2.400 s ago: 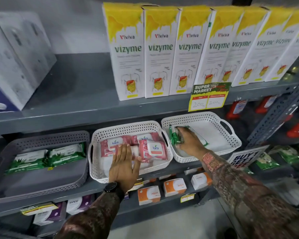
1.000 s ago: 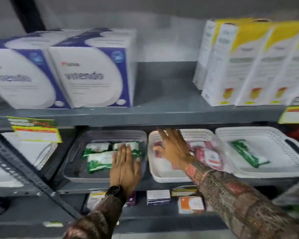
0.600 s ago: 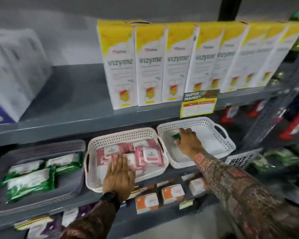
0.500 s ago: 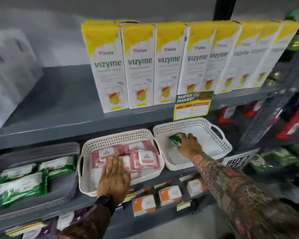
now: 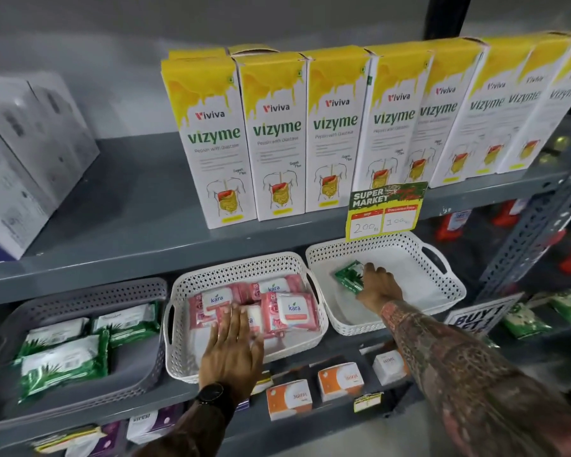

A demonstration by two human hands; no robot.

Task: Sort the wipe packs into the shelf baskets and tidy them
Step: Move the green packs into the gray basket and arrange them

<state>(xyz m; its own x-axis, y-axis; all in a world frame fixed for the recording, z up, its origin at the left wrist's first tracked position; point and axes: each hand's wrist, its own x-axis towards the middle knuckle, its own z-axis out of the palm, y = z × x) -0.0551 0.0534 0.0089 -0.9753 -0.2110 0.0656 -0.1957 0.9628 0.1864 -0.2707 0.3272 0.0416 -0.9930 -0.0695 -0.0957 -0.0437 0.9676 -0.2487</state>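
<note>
Three baskets stand side by side on the middle shelf. The grey basket (image 5: 80,295) on the left holds green wipe packs (image 5: 63,361). In the middle white basket (image 5: 238,265) lie several pink Kara wipe packs (image 5: 294,311), and my left hand (image 5: 231,354) rests flat on the front ones with its fingers spread. The right white basket (image 5: 442,285) holds one green wipe pack (image 5: 346,275) at its left end. My right hand (image 5: 379,288) reaches in, its fingers curled over that pack's right edge.
Tall yellow-and-white Vizyme cartons (image 5: 277,136) line the shelf above, with a yellow price tag (image 5: 384,209) hanging over the right basket. White boxes (image 5: 23,153) stand at the upper left. Small orange-and-white boxes (image 5: 289,399) sit on the shelf below. A perforated steel upright (image 5: 541,219) rises at the right.
A second ago my left hand lay on the green packs in the grey basket and my right over the pink ones. Each has moved one basket to the right. My right hand has closed on the green pack.
</note>
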